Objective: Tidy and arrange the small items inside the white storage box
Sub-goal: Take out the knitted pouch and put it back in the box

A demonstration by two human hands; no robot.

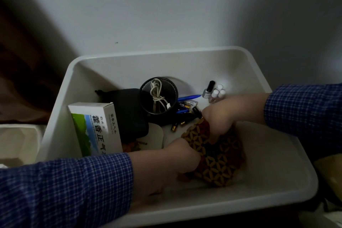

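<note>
The white storage box (277, 196) fills the lower half of the view. Both my hands are inside it, gripping a round beaded mat (220, 161) in red, tan and dark tones. My left hand (166, 164) holds its near left edge. My right hand (224, 114) pinches its far edge, lifting that side. Behind the mat lie loose batteries (177, 126), blue pens (188, 97), a black mesh cup (158, 98) with a coiled white cable, a dark pouch (129, 114) and a white medicine carton (96, 127).
A small bottle with a black cap (208, 90) and little white vials (219, 91) stand at the back right of the box. A white wall rises behind it. Another pale container (16, 140) sits to the left outside the box.
</note>
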